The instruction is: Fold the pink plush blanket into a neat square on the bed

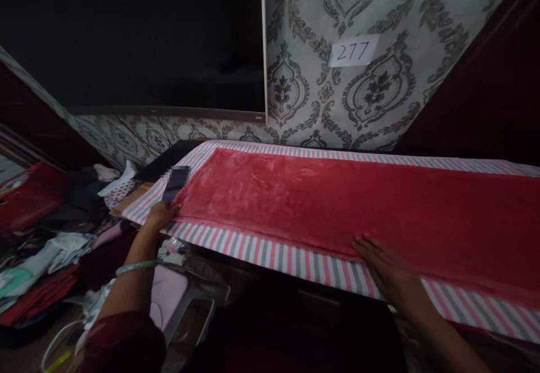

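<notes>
Red plush cloth [337,204]: spread flat, long, running from 9 o'clock out past 3 o'clock across the middle of the view. Lies on a pink, grey and white striped sheet [261,249], whose border shows all round it.

Left hand [162,213]: at the cloth's left end, about 8 o'clock; fingers curled at the corner where red meets stripes, seemingly pinching the cloth's edge (the grip itself is too dark to be sure of). Metal bangle [137,266] on that forearm, dark red sleeve [122,342] below.

Right hand [382,266]: palm down, fingers spread flat, pressing on the near edge of the cloth at about 5 o'clock; holds nothing.

Dark phone-like object [175,181] just beyond the left hand, partly blurred.

Wall at 12 o'clock: grey damask wallpaper [304,80], white paper label [353,51] handwritten "277". Dark screen [135,35] at 11 o'clock. Heap of clothes [46,238] at 9 o'clock, low.
</notes>
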The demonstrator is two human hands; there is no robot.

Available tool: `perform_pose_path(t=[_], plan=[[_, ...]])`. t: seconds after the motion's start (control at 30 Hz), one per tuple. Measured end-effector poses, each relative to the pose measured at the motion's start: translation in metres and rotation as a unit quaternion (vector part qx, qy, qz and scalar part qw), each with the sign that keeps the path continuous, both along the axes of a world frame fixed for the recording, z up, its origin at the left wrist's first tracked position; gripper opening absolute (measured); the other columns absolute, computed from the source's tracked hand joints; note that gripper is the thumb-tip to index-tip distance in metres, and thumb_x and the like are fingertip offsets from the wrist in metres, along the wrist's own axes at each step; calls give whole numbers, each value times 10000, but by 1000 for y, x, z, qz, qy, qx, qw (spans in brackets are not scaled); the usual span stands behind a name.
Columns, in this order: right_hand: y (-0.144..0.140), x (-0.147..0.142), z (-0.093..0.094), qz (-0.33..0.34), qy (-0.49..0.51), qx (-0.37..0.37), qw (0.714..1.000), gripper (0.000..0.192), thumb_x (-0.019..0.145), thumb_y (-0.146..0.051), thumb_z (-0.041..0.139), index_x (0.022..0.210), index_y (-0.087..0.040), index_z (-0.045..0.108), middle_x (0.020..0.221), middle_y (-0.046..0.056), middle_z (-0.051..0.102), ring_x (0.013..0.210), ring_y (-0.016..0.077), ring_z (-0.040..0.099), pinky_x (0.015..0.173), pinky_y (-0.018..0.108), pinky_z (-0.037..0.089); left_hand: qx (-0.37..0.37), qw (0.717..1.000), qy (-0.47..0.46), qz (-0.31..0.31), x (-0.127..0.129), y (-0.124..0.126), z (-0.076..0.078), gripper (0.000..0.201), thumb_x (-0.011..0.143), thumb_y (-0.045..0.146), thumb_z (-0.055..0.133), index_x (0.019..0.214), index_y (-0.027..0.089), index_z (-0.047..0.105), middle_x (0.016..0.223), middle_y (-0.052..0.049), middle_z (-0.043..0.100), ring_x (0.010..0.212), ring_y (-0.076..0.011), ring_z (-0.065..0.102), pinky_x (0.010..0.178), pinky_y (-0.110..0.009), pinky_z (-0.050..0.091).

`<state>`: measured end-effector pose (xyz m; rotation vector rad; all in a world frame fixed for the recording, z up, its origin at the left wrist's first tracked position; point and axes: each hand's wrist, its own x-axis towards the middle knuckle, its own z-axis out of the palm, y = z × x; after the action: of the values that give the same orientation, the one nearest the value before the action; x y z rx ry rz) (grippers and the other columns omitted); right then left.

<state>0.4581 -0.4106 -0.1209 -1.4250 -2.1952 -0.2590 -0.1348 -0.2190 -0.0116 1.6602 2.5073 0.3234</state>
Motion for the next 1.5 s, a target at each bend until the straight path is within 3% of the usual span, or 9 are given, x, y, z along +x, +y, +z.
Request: perform_pose_path(t=[0.17,0.43,0.67,0.77,0.9,1.1,1.5], plan=[[2,-1,5,17,14,35,999,426,973,-148,431,1339,-249,624,1340,48,648,1284,230,572,1043,414,520,-14,999,22,-23,3,-5,4,310,771,469,562,849,199,692,770,-107,720,857,-304,690,666,-313,494],[5,-7,7,25,28,68,997,395,979,-217,465,1338,-253,626,1306,54,670,1210,234,630,956,386,579,1,1000,23,-7,11,-12,9,208,774,406,567,774,214,649,779,-115,714,896,-306,695,695,-317,497],[3,3,16,1,41,52,998,380,992,-347,474,1334,-262,615,1293,56,678,1172,240,652,945,394,579,17,998,-47,-28,-1,-16,14,259,738,463,598,771,219,675,699,-78,705,790,-291,702,654,-315,507],[12,15,19,-28,33,72,996,437,996,-390,428,1385,-256,574,1343,73,645,1233,280,607,1001,476,528,28,996,-77,-22,-1,-22,14,299,737,450,607,864,194,694,720,-63,714,753,-261,703,625,-289,508],[21,18,4,-23,-45,50,997,563,962,-519,414,1494,-335,442,1496,59,502,1365,370,463,993,603,467,36,996,-77,-2,1,-26,8,257,797,359,578,949,176,675,750,-44,715,760,-216,695,654,-259,500],[20,16,-30,-25,-87,47,995,630,953,-530,399,1556,-384,288,1513,65,479,1314,361,518,909,555,492,44,997,-59,20,1,-24,-3,186,839,255,584,997,179,645,881,-75,732,899,-215,686,749,-255,471],[28,25,-46,-16,-89,64,994,672,924,-513,442,1562,-391,267,1504,57,493,1243,345,581,853,488,499,36,998,-46,15,3,-28,-3,150,887,231,540,1017,178,592,970,-96,738,937,-209,691,778,-262,462]])
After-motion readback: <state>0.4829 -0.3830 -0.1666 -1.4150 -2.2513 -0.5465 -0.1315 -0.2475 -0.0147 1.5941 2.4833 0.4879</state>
